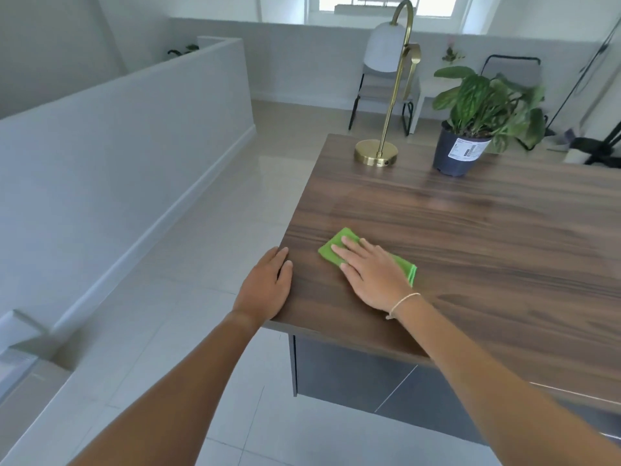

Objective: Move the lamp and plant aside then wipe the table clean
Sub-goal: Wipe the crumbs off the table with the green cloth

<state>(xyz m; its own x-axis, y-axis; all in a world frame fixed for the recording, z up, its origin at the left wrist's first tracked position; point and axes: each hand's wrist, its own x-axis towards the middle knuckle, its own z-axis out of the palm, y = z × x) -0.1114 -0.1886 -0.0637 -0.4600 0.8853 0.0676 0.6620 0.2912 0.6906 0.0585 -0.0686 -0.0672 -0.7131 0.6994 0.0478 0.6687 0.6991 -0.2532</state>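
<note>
A folded green cloth (339, 242) lies on the dark wooden table (487, 230) near its left edge. My right hand (369, 274) presses flat on the cloth, fingers spread and pointing left. My left hand (267, 287) rests over the table's left edge, fingers curled on the rim. A brass lamp (376, 153) with a white shade stands at the far left corner. A leafy plant in a dark pot (457, 153) with a white label stands to the right of the lamp.
Pale tiled floor (188, 264) spreads to the left, bounded by a low white wall (134, 112). Two chairs (379, 92) stand beyond the table under a window. Black stand legs (601, 142) show at the far right.
</note>
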